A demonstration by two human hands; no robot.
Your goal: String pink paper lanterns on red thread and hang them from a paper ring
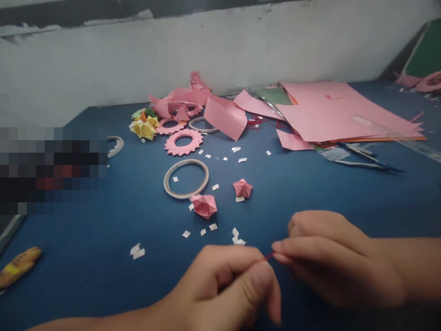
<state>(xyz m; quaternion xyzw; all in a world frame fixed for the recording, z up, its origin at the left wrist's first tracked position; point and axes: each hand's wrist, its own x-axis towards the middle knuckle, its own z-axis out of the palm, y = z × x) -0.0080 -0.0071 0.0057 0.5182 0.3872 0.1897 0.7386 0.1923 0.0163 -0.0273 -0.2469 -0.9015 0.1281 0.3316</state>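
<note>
Low in the view, my left hand (237,285) is closed, thumb against the curled forefinger, pinching a thin dark red thread (269,255). My right hand (334,253) pinches the same thread between thumb and fingertips, just right of the left hand. Only a short piece of thread shows between them; the rest is hidden by the hands. Beyond the hands lie two folded pink paper pieces, a small star-like one (243,188) and a more rounded one (204,206). The rounded one sits against a roll of double-sided tape (186,179).
White paper scraps (138,251) dot the blue table (103,276). Pink paper rings (183,142), yellow folded paper (144,128) and red thread (255,122) lie farther back. Pink sheets (337,110) and scissors (365,158) are at right. A yellow-brown tool (20,267) lies left.
</note>
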